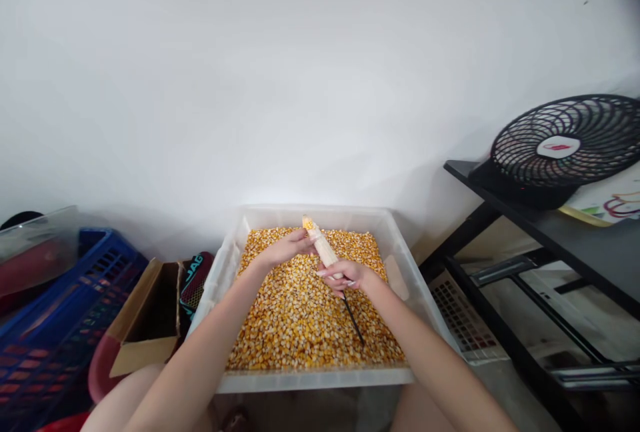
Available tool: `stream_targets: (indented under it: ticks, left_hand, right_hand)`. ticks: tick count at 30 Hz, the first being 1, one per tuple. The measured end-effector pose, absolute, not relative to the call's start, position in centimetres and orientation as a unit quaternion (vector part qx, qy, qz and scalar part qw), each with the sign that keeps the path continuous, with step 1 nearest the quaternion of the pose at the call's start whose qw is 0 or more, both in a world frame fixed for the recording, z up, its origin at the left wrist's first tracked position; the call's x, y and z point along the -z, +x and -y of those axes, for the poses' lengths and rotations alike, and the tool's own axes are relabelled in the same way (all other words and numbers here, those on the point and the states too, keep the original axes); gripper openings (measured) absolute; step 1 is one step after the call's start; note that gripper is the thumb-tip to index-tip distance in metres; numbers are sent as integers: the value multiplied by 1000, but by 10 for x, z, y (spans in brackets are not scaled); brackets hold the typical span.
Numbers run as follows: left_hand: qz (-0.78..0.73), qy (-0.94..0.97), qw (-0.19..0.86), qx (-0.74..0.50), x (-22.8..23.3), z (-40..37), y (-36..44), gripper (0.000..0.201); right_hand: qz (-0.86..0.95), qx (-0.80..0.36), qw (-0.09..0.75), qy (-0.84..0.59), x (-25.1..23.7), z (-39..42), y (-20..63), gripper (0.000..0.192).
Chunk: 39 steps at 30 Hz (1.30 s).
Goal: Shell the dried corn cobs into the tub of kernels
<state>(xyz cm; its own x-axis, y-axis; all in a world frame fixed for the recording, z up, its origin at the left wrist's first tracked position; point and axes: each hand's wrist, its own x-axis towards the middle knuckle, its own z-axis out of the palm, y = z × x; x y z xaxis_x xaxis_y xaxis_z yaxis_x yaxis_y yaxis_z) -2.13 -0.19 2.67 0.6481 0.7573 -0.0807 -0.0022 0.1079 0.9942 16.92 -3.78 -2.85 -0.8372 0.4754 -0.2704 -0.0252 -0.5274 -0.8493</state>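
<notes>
A clear plastic bin [400,265] in front of me is filled with loose yellow corn kernels [300,319]. Over it I hold a mostly stripped, pale corn cob [323,249] with a few kernels left at its far tip. My left hand [287,247] grips the cob near its upper end. My right hand [347,275] is closed around the cob's lower end, and a thin black rod [353,318] runs down from this hand to the kernels.
A blue plastic crate [55,325] and an open cardboard box [145,322] stand to the left. To the right, a black fan [565,149] sits on a black metal table [560,232]. A white wall rises behind the bin.
</notes>
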Motion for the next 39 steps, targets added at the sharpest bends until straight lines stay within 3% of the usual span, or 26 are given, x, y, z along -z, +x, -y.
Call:
stream_targets:
  ticks: [7, 16, 24, 32, 39]
  left_hand:
    - [-255, 546, 714, -357, -34, 3, -22, 46]
    - [-165, 540, 747, -350, -32, 4, -22, 28]
    - [-214, 580, 696, -365, -38, 10, -16, 32]
    - [-356, 562, 615, -423, -27, 9, -3, 39]
    - [-350, 518, 662, -413, -24, 4, -8, 42]
  right_hand:
    - [449, -857, 150, -205, 37, 37, 167, 21]
    - [446, -855, 171, -200, 37, 41, 163, 21]
    - [443, -853, 189, -201, 34, 45, 156, 22]
    - [466, -804, 230, -288, 30, 48, 139, 28]
    - [473, -824, 178, -257, 39, 42, 149, 31]
